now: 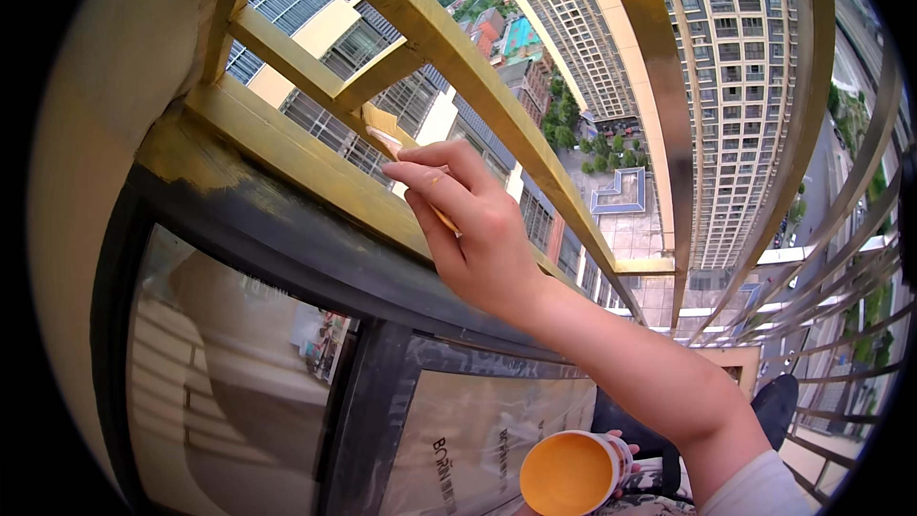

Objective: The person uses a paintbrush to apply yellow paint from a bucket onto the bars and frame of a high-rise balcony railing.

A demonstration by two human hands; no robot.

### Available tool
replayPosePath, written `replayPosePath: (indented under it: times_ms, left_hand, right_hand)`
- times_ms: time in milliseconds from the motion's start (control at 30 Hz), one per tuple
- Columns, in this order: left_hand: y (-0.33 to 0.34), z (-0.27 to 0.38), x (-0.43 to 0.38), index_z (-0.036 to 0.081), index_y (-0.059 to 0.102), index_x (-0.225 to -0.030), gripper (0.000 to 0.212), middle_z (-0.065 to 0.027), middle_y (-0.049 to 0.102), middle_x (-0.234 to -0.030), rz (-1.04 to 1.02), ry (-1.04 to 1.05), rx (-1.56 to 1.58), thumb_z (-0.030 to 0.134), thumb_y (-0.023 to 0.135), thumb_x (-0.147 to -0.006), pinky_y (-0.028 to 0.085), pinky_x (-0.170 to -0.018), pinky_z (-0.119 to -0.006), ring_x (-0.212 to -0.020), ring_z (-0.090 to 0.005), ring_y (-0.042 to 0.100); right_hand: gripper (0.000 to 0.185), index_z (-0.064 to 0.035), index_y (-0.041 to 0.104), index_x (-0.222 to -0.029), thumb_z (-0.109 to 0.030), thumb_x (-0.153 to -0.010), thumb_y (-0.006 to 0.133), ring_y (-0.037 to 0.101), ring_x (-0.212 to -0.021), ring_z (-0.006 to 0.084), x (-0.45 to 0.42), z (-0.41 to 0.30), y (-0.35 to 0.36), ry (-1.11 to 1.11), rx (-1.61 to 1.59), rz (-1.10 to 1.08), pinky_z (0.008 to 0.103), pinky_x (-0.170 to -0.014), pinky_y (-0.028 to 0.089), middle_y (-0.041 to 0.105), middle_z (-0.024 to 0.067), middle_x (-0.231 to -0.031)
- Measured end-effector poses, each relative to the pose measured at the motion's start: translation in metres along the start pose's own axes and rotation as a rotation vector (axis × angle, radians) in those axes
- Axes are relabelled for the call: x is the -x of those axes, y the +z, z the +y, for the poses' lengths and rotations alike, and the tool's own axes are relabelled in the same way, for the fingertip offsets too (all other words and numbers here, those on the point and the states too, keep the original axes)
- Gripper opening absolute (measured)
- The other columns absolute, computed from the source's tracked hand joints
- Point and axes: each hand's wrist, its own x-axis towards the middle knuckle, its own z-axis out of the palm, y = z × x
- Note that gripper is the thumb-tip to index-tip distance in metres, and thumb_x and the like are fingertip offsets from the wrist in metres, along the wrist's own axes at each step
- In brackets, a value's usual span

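Observation:
My right hand [469, 215] reaches up and left, gripping a small paintbrush [390, 143] between thumb and fingers. Yellow paint covers its bristles, which touch or nearly touch a narrow gold-painted metal bar [294, 61]. A spot of paint marks one finger. Low in the view, my left hand [625, 448] holds a white plastic tub [622, 469]; only some fingertips show around it. Yellow-orange paint [566, 473] fills the tub's opening. Beside the bars, the dark window frame [265, 211] carries patchy gold smears at its upper left corner.
A gold-toned metal cage of bars [494, 100] surrounds me high above a paved courtyard [623, 233]. Tall apartment blocks [745, 86] rise outside. To the left are a beige wall [93, 122] and window glass [229, 373]. A dark shoe [777, 398] shows near the lower right bars.

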Motion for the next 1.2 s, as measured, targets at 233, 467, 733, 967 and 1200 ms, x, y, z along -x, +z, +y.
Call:
replayPosePath:
  times_ms: [233,467,733,967,1200]
  left_hand:
    - [0.003,0.002,-0.004,0.01,0.04,-0.161,0.076,-0.0255,0.044,-0.161,-0.027,0.01,-0.017,0.057,0.056,-0.104,0.047,-0.114,-0.066,-0.148,-0.0474,0.044]
    - [0.002,0.0,-0.001,0.01,0.041,-0.161,0.077,-0.0256,0.045,-0.16,-0.026,0.044,-0.054,0.058,0.056,-0.103,0.047,-0.115,-0.066,-0.147,-0.0473,0.045]
    - [0.004,-0.005,0.001,0.009,0.042,-0.16,0.078,-0.0257,0.046,-0.159,-0.037,0.089,-0.115,0.06,0.056,-0.102,0.047,-0.115,-0.065,-0.146,-0.0471,0.046]
    - [0.001,-0.017,0.008,0.009,0.043,-0.16,0.079,-0.0258,0.047,-0.158,-0.047,0.109,-0.164,0.062,0.056,-0.102,0.047,-0.115,-0.065,-0.145,-0.047,0.047]
    - [-0.002,-0.026,-0.004,0.009,0.044,-0.159,0.081,-0.0259,0.048,-0.157,-0.061,0.081,-0.182,0.063,0.056,-0.101,0.047,-0.115,-0.064,-0.144,-0.0469,0.048]
  right_hand:
    - [0.034,-0.001,0.07,-0.124,0.007,-0.09,0.07,0.073,-0.106,0.0361,-0.003,-0.007,0.001,-0.139,0.164,-0.078,0.0425,-0.084,0.062,0.065,0.0182,-0.122]
    - [0.027,-0.0029,0.075,-0.121,0.008,-0.097,0.067,0.075,-0.096,0.0303,-0.038,-0.028,-0.007,-0.135,0.224,-0.12,0.0375,-0.077,0.06,0.071,0.0145,-0.115]
    - [0.021,-0.0027,0.074,-0.116,0.005,-0.097,0.068,0.074,-0.084,0.0291,-0.087,-0.05,0.003,-0.296,0.353,-0.199,0.0375,-0.071,0.06,0.07,0.0115,-0.11]
    - [0.02,-0.0035,0.072,-0.12,0.002,-0.102,0.065,0.074,-0.084,0.0292,-0.096,-0.062,0.018,-0.239,0.358,-0.179,0.0386,-0.068,0.059,0.069,0.0114,-0.109]
    - [0.02,0.0008,0.073,-0.119,0.005,-0.102,0.063,0.076,-0.1,0.0264,-0.069,-0.079,-0.01,-0.027,0.094,-0.295,0.0354,-0.081,0.061,0.07,0.0129,-0.111]
